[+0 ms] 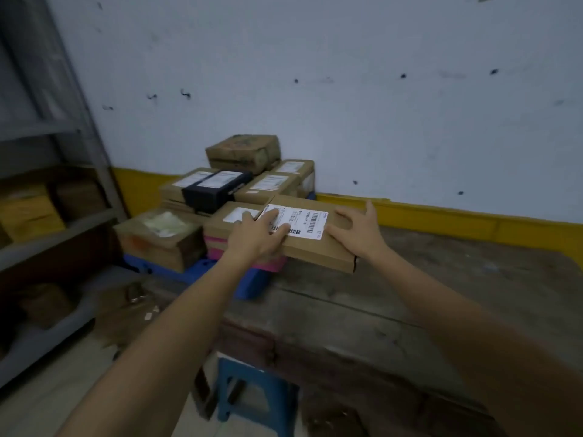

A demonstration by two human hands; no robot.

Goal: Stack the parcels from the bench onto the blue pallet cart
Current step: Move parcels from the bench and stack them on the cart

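Your left hand (252,231) and right hand (355,230) are pressing flat, fingers spread, on the flat brown cardboard parcel (317,252), which is lying atop a pink-banded box (217,244) on the blue plastic pallet cart (252,283) at the worn wooden bench's (410,294) left end.

You stand in a parcel storeroom or small dispatch depot: taped cardboard parcels (266,184) with barcode shipping labels (299,223) are heaped on a blue pallet cart (252,283), grey metal shelving (91,143) holds more boxes (28,212), and a worn wooden bench (410,304) meets a scuffed wall (347,89).

Barcoded shipping label (303,220) on flat parcel (317,254), print apparently illegible.
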